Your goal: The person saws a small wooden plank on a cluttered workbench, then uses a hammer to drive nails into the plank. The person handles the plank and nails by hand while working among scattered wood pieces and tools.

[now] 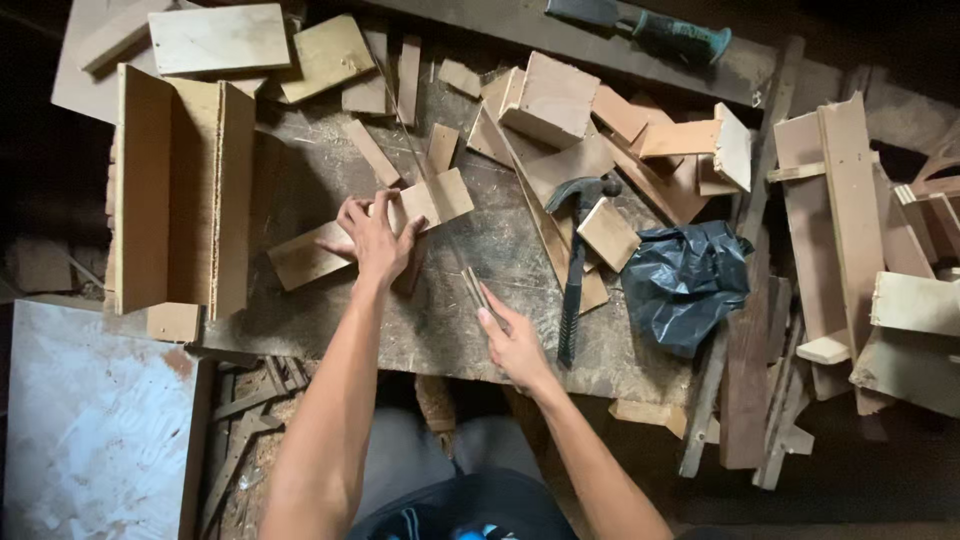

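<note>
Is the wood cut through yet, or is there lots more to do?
Not yet, it seems. The left hand presses a wooden strip flat on the workbench. The right hand grips a thin saw laid across it. The strip looks whole. Offcuts lie around; a hammer lies unused.

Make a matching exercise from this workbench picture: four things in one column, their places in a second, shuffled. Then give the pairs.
Things:
1. Claw hammer with black handle
2. Crumpled black plastic bag
3. Green-handled tool
4. Open-topped wooden box

Places:
A. far edge of the bench, top of the view
B. left end of the bench
C. just right of the right hand
D. right of the hammer

Pairs: 1-C, 2-D, 3-A, 4-B
</note>
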